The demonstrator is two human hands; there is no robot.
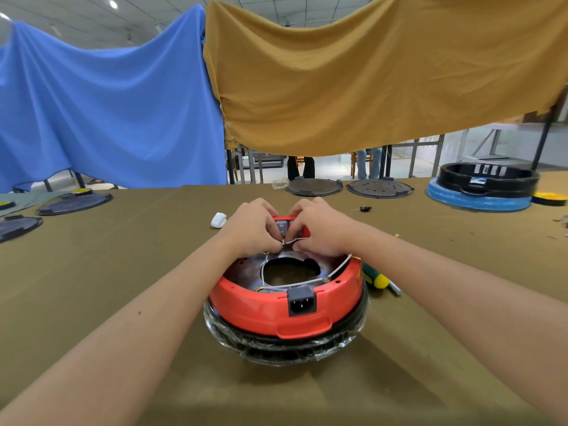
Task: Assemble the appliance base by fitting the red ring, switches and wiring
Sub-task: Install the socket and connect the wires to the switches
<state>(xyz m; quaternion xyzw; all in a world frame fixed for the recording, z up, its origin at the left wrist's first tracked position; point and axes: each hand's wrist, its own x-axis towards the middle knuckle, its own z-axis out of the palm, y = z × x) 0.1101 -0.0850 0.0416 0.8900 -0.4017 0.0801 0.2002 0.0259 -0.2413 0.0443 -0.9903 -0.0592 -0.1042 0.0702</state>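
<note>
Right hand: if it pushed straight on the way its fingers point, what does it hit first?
The right hand points left along the white wire it pinches, so it would probably meet the left hand fingertips first; they look almost touching, though depth is unclear.

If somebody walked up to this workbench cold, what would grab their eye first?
Probably the bright red plastic ring seated on the round black appliance base at centre front, grey power socket facing the viewer. At its far rim the left hand and right hand pinch a thin white wire by a grey switch. Behind, large blue cloth and mustard cloth hang over the table.
</note>
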